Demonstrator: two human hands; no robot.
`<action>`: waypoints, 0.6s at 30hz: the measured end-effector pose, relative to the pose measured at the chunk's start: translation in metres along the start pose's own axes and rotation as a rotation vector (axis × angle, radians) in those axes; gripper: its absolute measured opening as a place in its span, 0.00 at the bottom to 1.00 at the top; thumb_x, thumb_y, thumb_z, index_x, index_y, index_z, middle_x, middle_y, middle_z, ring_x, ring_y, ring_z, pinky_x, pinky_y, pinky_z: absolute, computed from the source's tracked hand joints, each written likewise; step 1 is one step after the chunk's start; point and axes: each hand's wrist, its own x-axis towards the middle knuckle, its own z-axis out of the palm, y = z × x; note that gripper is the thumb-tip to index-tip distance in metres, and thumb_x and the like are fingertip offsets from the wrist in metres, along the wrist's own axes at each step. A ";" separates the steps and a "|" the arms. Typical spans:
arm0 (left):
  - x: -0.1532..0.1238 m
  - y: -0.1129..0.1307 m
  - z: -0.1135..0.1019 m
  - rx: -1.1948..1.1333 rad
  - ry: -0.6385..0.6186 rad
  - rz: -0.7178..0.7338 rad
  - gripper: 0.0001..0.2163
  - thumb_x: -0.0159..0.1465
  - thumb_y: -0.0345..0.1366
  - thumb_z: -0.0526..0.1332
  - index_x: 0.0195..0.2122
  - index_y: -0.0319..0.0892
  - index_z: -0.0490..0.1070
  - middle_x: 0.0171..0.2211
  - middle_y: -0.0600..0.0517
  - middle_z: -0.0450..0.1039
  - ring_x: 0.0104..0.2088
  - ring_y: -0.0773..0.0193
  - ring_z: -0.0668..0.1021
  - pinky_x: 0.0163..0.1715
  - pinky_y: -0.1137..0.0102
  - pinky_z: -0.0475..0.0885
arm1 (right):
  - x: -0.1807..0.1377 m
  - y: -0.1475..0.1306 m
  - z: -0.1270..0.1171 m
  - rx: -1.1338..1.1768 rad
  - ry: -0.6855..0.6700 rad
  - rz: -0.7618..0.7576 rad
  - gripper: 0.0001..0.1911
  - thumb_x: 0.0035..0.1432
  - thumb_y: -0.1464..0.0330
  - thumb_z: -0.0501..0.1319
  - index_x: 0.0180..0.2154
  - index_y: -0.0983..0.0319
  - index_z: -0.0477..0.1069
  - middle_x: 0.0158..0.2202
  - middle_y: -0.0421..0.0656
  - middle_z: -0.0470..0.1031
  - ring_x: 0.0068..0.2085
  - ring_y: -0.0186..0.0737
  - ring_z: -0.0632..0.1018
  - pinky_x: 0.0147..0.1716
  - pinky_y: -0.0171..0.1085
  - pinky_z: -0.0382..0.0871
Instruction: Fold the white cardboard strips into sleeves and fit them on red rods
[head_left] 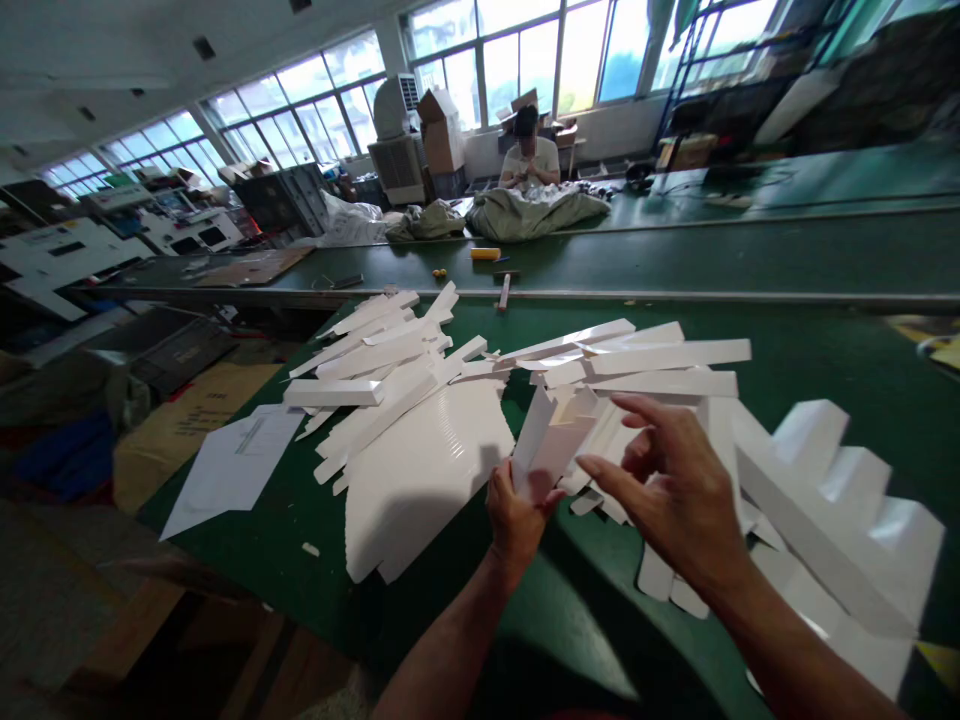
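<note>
Right hand [675, 485]: thumb and fingers spread, contact unclear. Left hand [517, 515]: pinching one white carton [551, 450] low, above the green table [326, 590]. I would grip lightly, leaving its open end free; thin walls could buckle.

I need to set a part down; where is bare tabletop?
Green table shows bare at far right, behind the folded white sheet, and at near left, between the paper sheets and left forearm, save a small scrap. Crowded: around the right hand, among white strips.
</note>
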 end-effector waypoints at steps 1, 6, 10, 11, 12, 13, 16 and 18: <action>-0.002 -0.001 0.003 0.056 0.051 0.054 0.36 0.53 0.61 0.65 0.51 0.34 0.67 0.40 0.39 0.77 0.41 0.48 0.81 0.40 0.57 0.77 | 0.000 -0.005 0.002 -0.061 -0.024 -0.046 0.28 0.57 0.54 0.66 0.56 0.56 0.68 0.43 0.47 0.68 0.28 0.35 0.70 0.27 0.38 0.72; -0.014 -0.009 0.012 0.264 0.192 0.238 0.36 0.61 0.62 0.57 0.55 0.30 0.64 0.43 0.35 0.74 0.42 0.47 0.78 0.43 0.54 0.73 | 0.005 -0.018 0.013 -0.202 -0.071 -0.041 0.21 0.61 0.58 0.63 0.54 0.58 0.70 0.50 0.50 0.65 0.25 0.31 0.74 0.26 0.38 0.73; -0.020 -0.011 0.017 0.290 0.217 0.221 0.37 0.62 0.62 0.55 0.57 0.30 0.62 0.44 0.34 0.73 0.42 0.46 0.77 0.44 0.53 0.72 | 0.006 -0.013 0.023 -0.236 -0.061 0.011 0.17 0.60 0.58 0.63 0.46 0.62 0.72 0.45 0.48 0.68 0.27 0.36 0.75 0.27 0.39 0.70; -0.020 -0.010 0.017 0.291 0.218 0.205 0.38 0.62 0.63 0.55 0.57 0.30 0.62 0.44 0.34 0.73 0.43 0.46 0.77 0.44 0.53 0.72 | 0.006 -0.011 0.025 -0.234 -0.061 0.018 0.14 0.61 0.58 0.63 0.42 0.62 0.73 0.43 0.47 0.68 0.28 0.37 0.75 0.27 0.39 0.70; -0.019 -0.008 0.016 0.287 0.214 0.189 0.39 0.61 0.64 0.54 0.57 0.30 0.62 0.44 0.34 0.73 0.43 0.45 0.77 0.44 0.52 0.72 | 0.007 -0.009 0.025 -0.224 -0.070 0.022 0.12 0.61 0.59 0.62 0.36 0.62 0.73 0.40 0.46 0.68 0.29 0.38 0.74 0.28 0.39 0.69; -0.018 -0.005 0.014 0.270 0.205 0.182 0.41 0.59 0.65 0.55 0.58 0.29 0.62 0.44 0.33 0.73 0.44 0.44 0.77 0.44 0.51 0.72 | 0.008 -0.007 0.024 -0.204 -0.089 0.021 0.12 0.61 0.60 0.62 0.31 0.62 0.72 0.36 0.45 0.67 0.30 0.38 0.73 0.28 0.38 0.68; -0.006 0.012 -0.007 0.057 0.048 0.181 0.45 0.57 0.67 0.55 0.60 0.30 0.60 0.50 0.31 0.71 0.50 0.42 0.76 0.49 0.51 0.72 | 0.018 -0.003 0.013 -0.072 -0.211 -0.022 0.15 0.62 0.63 0.61 0.24 0.61 0.71 0.32 0.43 0.65 0.32 0.40 0.71 0.29 0.37 0.66; 0.011 0.032 -0.030 -0.216 -0.149 0.157 0.37 0.66 0.61 0.48 0.64 0.33 0.58 0.56 0.33 0.68 0.57 0.47 0.73 0.54 0.54 0.70 | 0.027 -0.003 0.002 0.051 -0.351 -0.112 0.13 0.63 0.63 0.60 0.27 0.60 0.74 0.34 0.44 0.67 0.36 0.41 0.71 0.33 0.38 0.67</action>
